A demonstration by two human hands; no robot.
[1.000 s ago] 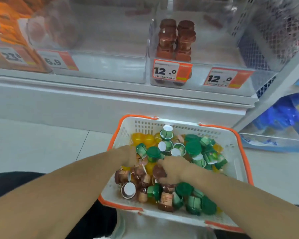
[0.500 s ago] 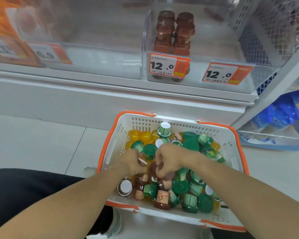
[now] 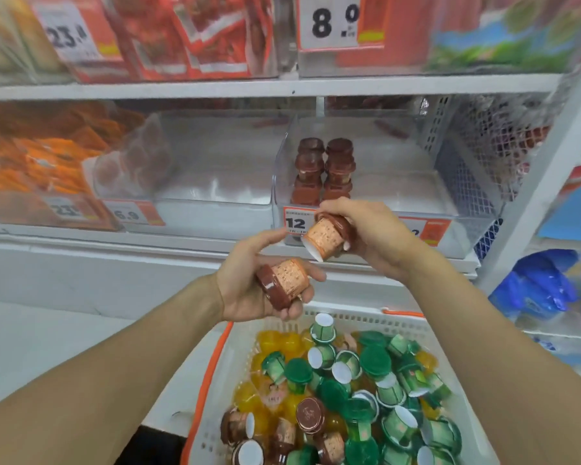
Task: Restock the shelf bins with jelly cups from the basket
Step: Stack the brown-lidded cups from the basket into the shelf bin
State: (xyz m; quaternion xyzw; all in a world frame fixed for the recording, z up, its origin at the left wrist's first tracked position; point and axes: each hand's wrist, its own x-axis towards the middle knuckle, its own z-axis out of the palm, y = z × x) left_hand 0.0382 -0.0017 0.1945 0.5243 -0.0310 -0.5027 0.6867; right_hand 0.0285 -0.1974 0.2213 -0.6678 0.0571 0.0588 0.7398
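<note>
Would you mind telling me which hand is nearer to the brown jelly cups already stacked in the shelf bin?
Right. The right hand, holding a brown cup, is just below the stacked brown jelly cups; the left hand, holding another, is lower and further left.

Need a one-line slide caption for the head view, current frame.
Each hand, left hand and right hand, holds a brown jelly cup above the basket, in front of the clear shelf bin of stacked brown cups.

white shelf (image 3: 215, 243), clear bins (image 3: 376, 203), price tags (image 3: 296, 223)
</note>
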